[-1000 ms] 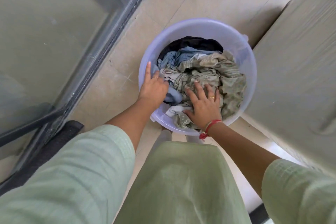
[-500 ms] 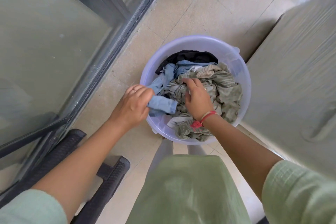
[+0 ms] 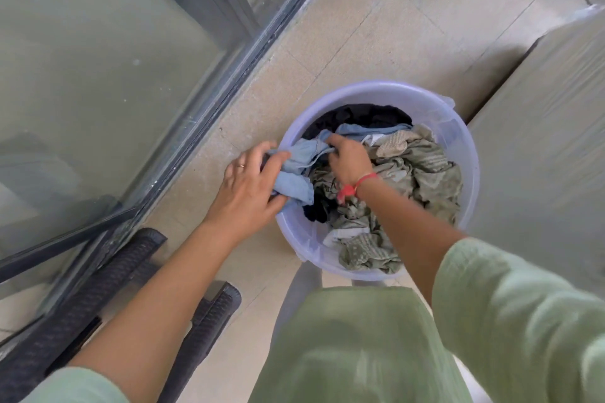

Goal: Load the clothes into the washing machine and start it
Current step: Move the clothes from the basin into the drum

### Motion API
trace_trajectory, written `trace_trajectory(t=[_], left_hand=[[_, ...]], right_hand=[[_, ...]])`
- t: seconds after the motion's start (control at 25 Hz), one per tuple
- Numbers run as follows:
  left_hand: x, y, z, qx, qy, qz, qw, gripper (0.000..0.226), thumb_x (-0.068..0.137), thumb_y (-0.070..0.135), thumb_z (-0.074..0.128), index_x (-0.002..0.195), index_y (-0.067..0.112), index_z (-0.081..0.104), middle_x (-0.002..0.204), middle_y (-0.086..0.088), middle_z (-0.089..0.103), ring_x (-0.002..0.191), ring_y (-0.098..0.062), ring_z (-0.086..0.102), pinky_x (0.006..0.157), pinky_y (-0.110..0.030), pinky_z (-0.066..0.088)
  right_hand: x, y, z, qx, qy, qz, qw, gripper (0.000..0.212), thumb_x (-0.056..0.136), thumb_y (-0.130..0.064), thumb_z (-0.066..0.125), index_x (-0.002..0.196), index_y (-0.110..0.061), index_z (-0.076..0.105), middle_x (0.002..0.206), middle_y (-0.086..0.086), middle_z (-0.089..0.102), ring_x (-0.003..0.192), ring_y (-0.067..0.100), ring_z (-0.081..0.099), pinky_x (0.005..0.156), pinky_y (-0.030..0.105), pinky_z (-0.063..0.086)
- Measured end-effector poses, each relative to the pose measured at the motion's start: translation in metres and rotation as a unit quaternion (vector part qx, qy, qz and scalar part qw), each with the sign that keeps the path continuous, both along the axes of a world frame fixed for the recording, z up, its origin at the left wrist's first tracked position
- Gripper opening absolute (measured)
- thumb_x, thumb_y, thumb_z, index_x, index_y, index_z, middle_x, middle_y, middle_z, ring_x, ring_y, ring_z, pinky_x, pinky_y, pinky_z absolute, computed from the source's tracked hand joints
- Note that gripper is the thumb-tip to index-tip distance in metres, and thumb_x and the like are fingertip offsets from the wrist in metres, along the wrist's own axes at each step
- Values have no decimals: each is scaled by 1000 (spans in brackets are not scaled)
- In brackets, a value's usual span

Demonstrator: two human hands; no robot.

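Note:
A pale lilac plastic tub [image 3: 458,127] stands on the tiled floor, full of clothes. A light blue garment [image 3: 299,170] lies bunched at the tub's left rim. My left hand [image 3: 248,186] grips its lower end over the rim. My right hand [image 3: 347,159], with a red thread at the wrist, clutches its upper part inside the tub. An olive patterned garment [image 3: 422,173] fills the tub's right and near side, and a dark garment [image 3: 357,116] lies at the far side. A plastic-covered grey machine [image 3: 540,147] stands to the right of the tub.
A glass sliding door with a dark metal frame [image 3: 203,114] runs along the left. A black woven chair or stool [image 3: 108,288] sits at the lower left by the door. Bare tiled floor [image 3: 376,16] stretches beyond the tub.
Both hands have shifted to the tub's left side and closed on the light blue garment, pulling it up over the rim. The view has tilted further back.

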State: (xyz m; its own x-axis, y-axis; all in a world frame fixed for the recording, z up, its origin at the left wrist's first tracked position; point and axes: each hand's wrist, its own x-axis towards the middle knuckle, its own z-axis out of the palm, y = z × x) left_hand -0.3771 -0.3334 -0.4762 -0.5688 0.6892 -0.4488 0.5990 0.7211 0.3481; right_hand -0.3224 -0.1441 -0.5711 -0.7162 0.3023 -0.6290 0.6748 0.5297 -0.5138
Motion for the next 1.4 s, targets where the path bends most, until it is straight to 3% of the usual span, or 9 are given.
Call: trace_trajectory(t=[0.12,0.36,0.48,0.6,0.76,0.88,1.04,1.2,1.4], left_hand=[[-3,29,-27,-99,-64,-44,992,114,67,51,74,149,35,-4,153,-7,-24,141,-34,-19,113,-58,3],[-12,28,-55,-94,-84,-1,992,124,66,24,84,147,35,-9,155,-5,-19,142,-34,-17,113,-55,4],[-12,32,-48,-25,-90,20,995,109,72,8,68,146,42,-3,156,-3,-15,143,-28,-19,114,-55,-4],[-14,26,-43,-26,-93,-20,995,101,68,22,71,146,43,10,155,-6,-20,141,-28,-23,113,-56,-10],[-2,4,-51,18,-83,2,996,50,65,37,79,112,39,61,157,-6,-12,144,-29,-13,114,-55,-5],[21,3,-57,67,-54,69,994,31,66,10,80,94,17,70,155,-18,9,141,-41,11,108,-63,20],[49,-7,-64,142,-61,161,975,32,67,3,79,96,4,66,149,-23,22,138,-43,21,104,-61,31],[57,-13,-72,135,-18,113,984,26,71,6,77,92,8,61,153,-10,23,143,-31,11,114,-55,16],[39,-10,-68,127,-48,65,989,31,73,4,74,91,12,51,151,-10,30,143,-21,11,112,-46,20]], right_hand=[[23,-25,21,-38,57,-46,997,22,80,4,46,96,-2,60,84,25,65,79,37,60,68,38,43],[37,-38,63,-40,98,-84,991,7,83,-2,50,76,-3,52,61,9,50,57,25,46,56,29,30],[33,-56,109,9,95,-92,991,14,85,-6,50,74,-10,44,68,15,56,62,27,48,57,30,24],[30,-69,119,52,49,-38,997,6,89,-11,48,84,-8,48,83,17,62,75,33,57,60,31,24],[32,-63,103,-62,25,-44,997,14,88,-7,49,99,-3,57,87,21,64,81,38,58,62,34,32],[53,-33,99,-179,24,42,983,25,84,-1,52,106,-8,62,91,10,67,83,26,62,73,37,48],[39,14,67,115,58,168,977,53,84,0,50,135,-13,45,127,12,56,116,30,51,97,40,45],[-3,20,6,103,-65,466,877,59,89,-31,55,143,-29,31,140,8,44,125,30,43,101,41,35],[17,6,39,43,6,148,988,21,88,-22,52,107,-18,60,92,11,69,90,34,62,70,33,40]])
